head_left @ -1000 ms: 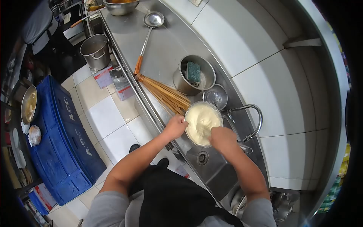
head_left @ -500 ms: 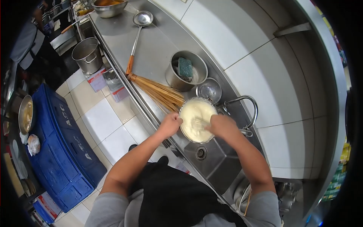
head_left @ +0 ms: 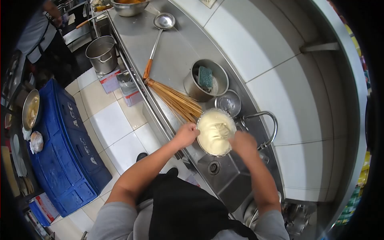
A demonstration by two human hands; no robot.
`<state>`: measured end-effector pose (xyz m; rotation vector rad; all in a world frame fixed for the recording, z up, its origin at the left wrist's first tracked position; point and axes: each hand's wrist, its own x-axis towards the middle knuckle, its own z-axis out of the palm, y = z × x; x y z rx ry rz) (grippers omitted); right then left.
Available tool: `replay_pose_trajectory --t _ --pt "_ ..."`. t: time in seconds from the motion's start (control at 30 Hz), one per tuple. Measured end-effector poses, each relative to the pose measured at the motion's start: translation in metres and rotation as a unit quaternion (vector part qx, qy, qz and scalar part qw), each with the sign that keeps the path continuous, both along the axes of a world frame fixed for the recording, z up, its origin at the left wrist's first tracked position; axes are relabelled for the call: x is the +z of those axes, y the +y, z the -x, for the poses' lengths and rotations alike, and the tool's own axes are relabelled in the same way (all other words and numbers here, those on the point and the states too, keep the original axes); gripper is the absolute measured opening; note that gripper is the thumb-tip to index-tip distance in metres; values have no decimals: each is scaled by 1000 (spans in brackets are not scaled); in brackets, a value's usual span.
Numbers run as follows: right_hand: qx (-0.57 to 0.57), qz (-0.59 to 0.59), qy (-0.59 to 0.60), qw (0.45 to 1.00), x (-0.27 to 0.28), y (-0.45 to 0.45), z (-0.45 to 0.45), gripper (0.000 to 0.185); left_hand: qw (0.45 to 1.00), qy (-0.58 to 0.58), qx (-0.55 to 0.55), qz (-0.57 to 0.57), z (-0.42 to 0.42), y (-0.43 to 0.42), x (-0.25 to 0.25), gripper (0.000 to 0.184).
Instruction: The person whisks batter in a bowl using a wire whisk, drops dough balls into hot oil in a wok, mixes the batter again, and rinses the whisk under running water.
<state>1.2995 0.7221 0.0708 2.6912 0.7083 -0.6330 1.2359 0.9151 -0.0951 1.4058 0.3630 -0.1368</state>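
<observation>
A round bowl (head_left: 200, 145) of pale yellow, creamy mixture (head_left: 212, 125) is over the near end of the steel counter, beside the sink. My left hand (head_left: 187, 135) pinches the bowl's left rim. At the right edge of the bowl is my right hand (head_left: 243, 144), closed and blurred, gripping a whisk (head_left: 222, 129) whose wires show faintly in the mixture. Just beyond the bowl lies a bundle of thin wooden sticks (head_left: 174, 96). A small metal bowl (head_left: 228, 103) and a steel pot (head_left: 195, 89) with a green scouring pad (head_left: 205, 78) stand behind it.
The faucet (head_left: 273, 124) curves at the right above the sink (head_left: 228, 176). Further up the counter (head_left: 136, 36) are a ladle (head_left: 164, 21) and a metal bowl (head_left: 130, 9). Blue bins (head_left: 64, 160) and a large pot (head_left: 101, 55) stand left. Another person (head_left: 44, 36) is at the upper left.
My right hand has moved right, toward the bowl's edge, and the mixture's swirl has changed shape. My left hand stays on the rim. The whole view has shifted slightly.
</observation>
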Motion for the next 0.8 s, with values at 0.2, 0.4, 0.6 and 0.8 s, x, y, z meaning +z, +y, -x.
replay_pose_trajectory --t 0.2,0.4,0.6,0.8 --pt "-48 0 -29 998 10 7 -16 42 999 -29 3 19 -3 -5 -14 17" --pt "-25 25 17 999 1 -6 -13 41 998 -48 24 -21 -3 -7 -16 19" --pt "-1 -49 -11 999 2 -12 -25 42 995 -98 2 -12 0 -10 -12 21" --pt "-11 -32 26 999 -22 -19 -43 43 991 -86 45 -95 -1 -12 -14 17"
